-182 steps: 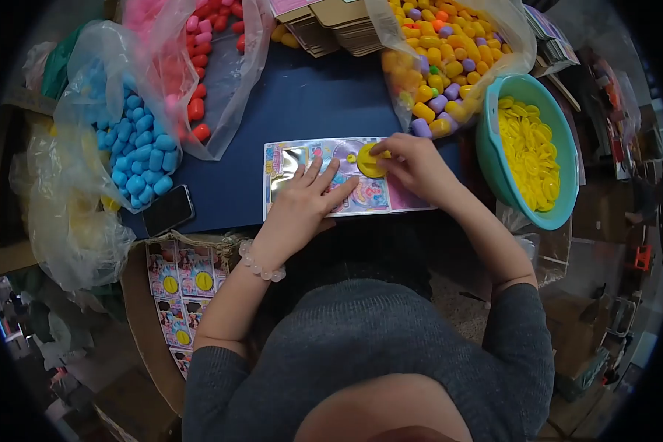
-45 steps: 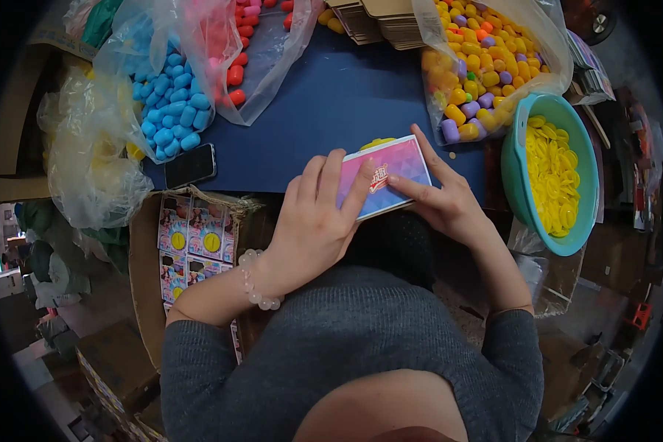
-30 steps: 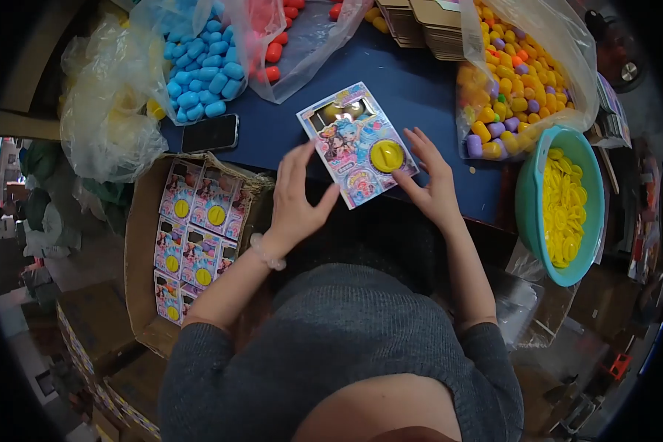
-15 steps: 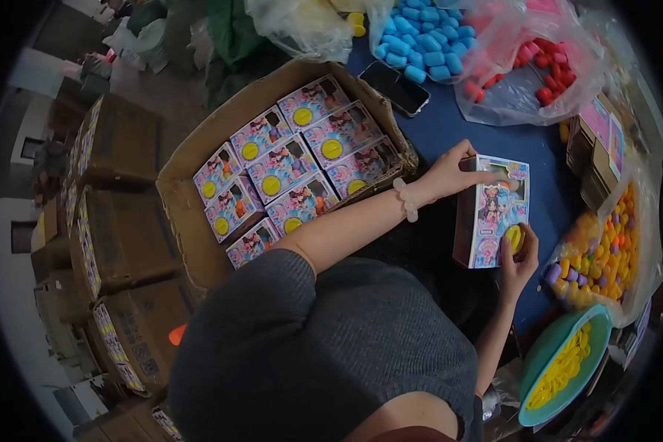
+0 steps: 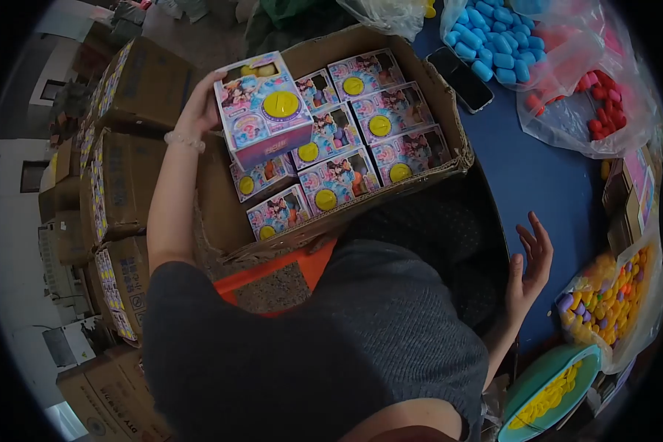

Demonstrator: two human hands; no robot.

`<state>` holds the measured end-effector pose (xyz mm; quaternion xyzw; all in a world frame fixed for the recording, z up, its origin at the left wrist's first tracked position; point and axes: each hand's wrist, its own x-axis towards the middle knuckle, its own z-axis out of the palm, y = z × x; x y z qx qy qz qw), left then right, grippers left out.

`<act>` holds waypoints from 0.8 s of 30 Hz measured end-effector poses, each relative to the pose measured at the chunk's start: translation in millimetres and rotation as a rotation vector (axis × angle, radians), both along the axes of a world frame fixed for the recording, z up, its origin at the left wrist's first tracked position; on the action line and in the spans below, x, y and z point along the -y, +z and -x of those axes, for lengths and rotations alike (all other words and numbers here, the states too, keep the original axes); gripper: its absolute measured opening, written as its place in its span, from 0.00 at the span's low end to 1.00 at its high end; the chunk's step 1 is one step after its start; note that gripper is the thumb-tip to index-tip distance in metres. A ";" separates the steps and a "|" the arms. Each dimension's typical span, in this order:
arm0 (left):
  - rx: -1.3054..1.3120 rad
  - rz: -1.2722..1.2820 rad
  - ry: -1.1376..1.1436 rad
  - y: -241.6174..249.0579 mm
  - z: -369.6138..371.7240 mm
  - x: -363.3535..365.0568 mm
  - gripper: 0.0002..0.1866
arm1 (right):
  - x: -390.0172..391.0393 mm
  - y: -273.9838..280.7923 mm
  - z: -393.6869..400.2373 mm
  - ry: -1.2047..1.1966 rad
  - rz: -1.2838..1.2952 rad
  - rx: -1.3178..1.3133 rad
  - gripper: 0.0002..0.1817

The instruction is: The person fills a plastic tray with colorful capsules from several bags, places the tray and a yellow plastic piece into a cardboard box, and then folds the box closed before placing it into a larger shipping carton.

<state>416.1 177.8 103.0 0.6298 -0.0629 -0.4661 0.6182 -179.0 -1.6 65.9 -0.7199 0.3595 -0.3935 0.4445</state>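
Note:
My left hand grips the far left side of a printed toy box with a round yellow knob on its front and a cut-out window. The toy box is above the left part of a cardboard carton, where several like boxes lie in rows with their yellow knobs facing up. Part of those rows is hidden behind the held box. My right hand is over the near side of the blue table, fingers apart and nothing in it.
A phone lies at the table edge near blue capsules and a bag of red capsules. To the right are a bag of orange and yellow pieces and a teal basin of yellow parts. Stacked cartons stand left.
My left hand has carried the toy box from the blue table leftward to above the carton. My right hand has let go of the box's yellow knob and opened. The view has shifted.

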 end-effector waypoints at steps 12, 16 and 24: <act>-0.353 0.296 0.550 -190.6 119.2 104.3 0.24 | -12.7 -8.7 9.2 -0.082 -0.095 -0.057 0.23; -0.230 0.096 0.512 -219.1 150.4 115.8 0.27 | -25.2 -9.2 22.5 -0.186 -0.116 -0.087 0.22; -0.028 0.117 0.448 -234.0 105.6 154.2 0.39 | -41.5 -19.8 39.5 -0.298 -0.254 -0.029 0.21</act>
